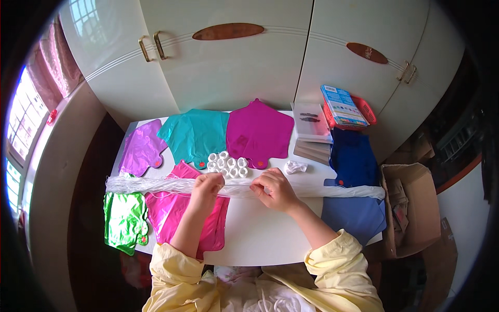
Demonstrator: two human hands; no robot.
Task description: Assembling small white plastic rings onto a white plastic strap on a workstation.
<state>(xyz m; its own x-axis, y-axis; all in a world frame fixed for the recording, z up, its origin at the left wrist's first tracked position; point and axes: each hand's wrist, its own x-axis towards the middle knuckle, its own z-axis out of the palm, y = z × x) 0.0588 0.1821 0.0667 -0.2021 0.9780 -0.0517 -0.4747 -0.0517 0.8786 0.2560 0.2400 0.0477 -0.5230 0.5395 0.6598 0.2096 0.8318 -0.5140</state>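
Note:
My left hand (206, 188) is closed, fingers curled together, above a long bundle of white string (150, 184) lying across the table. My right hand (276, 189) faces it a short way to the right, also closed, thumb near the bent fingers. Whatever the fingertips pinch is too small to make out against the white string. Just beyond the hands stands a cluster of small white rolls (232, 171). Flat pink foil sheets (171, 216) lie under my left forearm. A crumpled white piece (295, 166) sits beyond my right hand.
Purple (139, 148), turquoise (195, 134), magenta (261, 132), green (123, 218), navy (356, 156) and slate-blue foil sheets (353, 214) lie around the white table (265, 229). A translucent case (312, 127) and red basket (365, 110) stand back right. A cardboard box (420, 226) is beside the table.

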